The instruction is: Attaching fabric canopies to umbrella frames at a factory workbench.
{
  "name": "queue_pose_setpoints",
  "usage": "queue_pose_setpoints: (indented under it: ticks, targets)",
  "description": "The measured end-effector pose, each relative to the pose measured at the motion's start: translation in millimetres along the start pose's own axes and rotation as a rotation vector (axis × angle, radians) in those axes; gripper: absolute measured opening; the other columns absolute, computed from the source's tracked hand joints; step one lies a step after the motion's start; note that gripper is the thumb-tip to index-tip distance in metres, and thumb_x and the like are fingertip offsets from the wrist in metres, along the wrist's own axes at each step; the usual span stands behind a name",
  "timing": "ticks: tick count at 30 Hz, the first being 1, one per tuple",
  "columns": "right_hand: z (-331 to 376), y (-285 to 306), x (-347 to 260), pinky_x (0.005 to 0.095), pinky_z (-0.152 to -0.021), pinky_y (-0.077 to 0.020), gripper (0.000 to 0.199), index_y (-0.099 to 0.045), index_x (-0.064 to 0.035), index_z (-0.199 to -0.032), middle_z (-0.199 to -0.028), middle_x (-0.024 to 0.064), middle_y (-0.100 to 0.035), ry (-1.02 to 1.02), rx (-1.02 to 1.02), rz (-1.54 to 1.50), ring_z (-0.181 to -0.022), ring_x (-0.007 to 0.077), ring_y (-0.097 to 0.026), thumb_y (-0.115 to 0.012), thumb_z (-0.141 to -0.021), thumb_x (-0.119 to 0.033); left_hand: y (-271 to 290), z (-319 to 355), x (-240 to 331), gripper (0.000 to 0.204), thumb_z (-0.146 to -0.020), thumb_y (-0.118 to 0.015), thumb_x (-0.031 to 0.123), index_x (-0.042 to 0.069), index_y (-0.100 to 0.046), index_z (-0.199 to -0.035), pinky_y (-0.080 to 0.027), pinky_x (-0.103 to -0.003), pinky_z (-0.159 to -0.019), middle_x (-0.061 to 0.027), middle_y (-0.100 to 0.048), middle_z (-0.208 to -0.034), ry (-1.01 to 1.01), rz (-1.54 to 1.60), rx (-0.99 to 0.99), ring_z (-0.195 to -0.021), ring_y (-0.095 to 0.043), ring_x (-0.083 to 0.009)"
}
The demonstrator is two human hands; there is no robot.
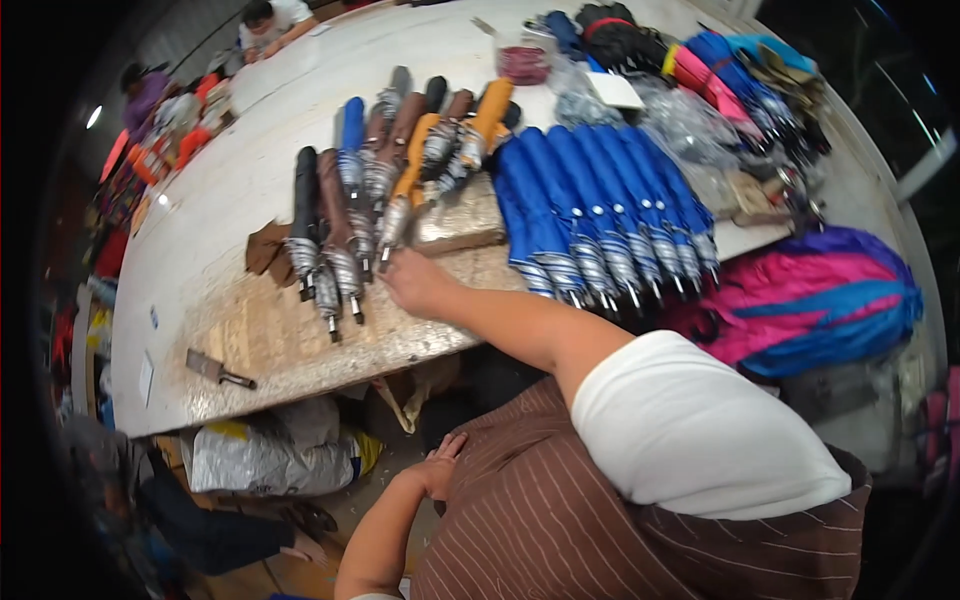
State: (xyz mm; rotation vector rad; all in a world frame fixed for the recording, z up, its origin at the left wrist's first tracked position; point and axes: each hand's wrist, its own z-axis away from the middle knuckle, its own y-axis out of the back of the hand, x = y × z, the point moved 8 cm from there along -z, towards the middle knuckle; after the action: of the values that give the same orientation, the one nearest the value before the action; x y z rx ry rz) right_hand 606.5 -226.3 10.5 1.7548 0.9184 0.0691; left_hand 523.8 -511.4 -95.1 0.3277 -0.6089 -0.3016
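Observation:
My right hand reaches across to the table, its fingers closed at the lower end of a folded umbrella with a silver lining and a yellow-orange cover. Beside it lies a loose group of folded umbrellas in sleeves: a black umbrella, a brown umbrella, a blue umbrella and a yellow-orange umbrella among them. My left hand rests against my brown striped clothing, fingers stretched out and holding nothing.
A neat row of blue umbrellas lies to the right, next to a taped block. A flat scraper-like tool and brown cloth lie left. Colourful fabric bulges at the right edge. People sit at the far side.

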Motion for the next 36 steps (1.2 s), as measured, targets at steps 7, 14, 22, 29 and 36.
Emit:
queue_pose_setpoints:
  ticks: [7, 14, 22, 29, 36]
  targets:
    - [4.4, 7.4, -1.2, 0.0400, -0.087, -0.0433, 0.024, -0.059, -0.0036, -0.102, -0.102, 0.0168, -0.054, -0.025, 0.088, -0.001, -0.095, 0.0314, -0.050, -0.053, -0.083, -0.019, 2.0, -1.4, -1.3, 0.129, -0.046, -0.071, -0.009, 0.019, 0.002, -0.148, -0.022, -0.040, -0.112, -0.0189, 0.002, -0.154, 0.025, 0.091, 0.008, -0.142, -0.008, -0.0334]
    - [6.1, 9.3, -5.8, 0.0418, -0.091, -0.0421, 0.029, -0.060, 0.0001, -0.096, -0.106, 0.0180, -0.054, -0.038, -0.002, -0.005, -0.102, 0.0326, -0.049, -0.043, -0.090, -0.022, 0.1, -1.0, -3.3, 0.116, -0.048, -0.081, 0.016, 0.009, -0.020, -0.146, -0.019, -0.050, -0.112, -0.0142, 0.000, -0.154, -0.051, 0.124, -0.006, -0.142, 0.000, -0.0367]
    - [-2.6, 10.9, -4.8, 0.0422, -0.090, -0.0426, 0.025, -0.059, -0.0023, -0.096, -0.102, 0.0166, -0.054, 0.028, 0.083, 0.021, -0.101, 0.0320, -0.049, -0.050, -0.084, -0.022, -1.7, -8.8, -9.7, 0.121, -0.052, -0.075, 0.005, 0.018, -0.003, -0.149, -0.015, -0.049, -0.112, -0.0149, -0.001, -0.155, -0.098, 0.031, 0.039, -0.143, 0.001, -0.0332]
    - [7.9, 18.5, -8.3, 0.0419, -0.081, -0.0442, 0.023, -0.066, -0.0007, -0.095, -0.093, 0.0169, -0.057, 0.033, 0.198, -0.049, -0.091, 0.0332, -0.051, -0.055, -0.085, -0.018, -13.6, -19.6, -24.2, 0.107, -0.055, -0.077, 0.020, 0.015, -0.022, -0.147, -0.018, -0.054, -0.110, -0.0142, -0.001, -0.154, -0.100, -0.030, 0.070, -0.142, 0.001, -0.0391]
    - [3.5, 13.5, -14.1, 0.0422, -0.087, -0.0425, 0.028, -0.064, -0.0030, -0.106, -0.105, 0.0191, -0.054, 0.022, 0.097, -0.023, -0.097, 0.0342, -0.049, -0.054, -0.083, -0.016, -30.7, -26.6, -35.4, 0.091, -0.069, -0.064, 0.009, 0.011, -0.018, -0.147, -0.019, -0.049, -0.111, -0.0140, -0.002, -0.155, -0.130, -0.020, 0.093, -0.142, 0.000, -0.0365]
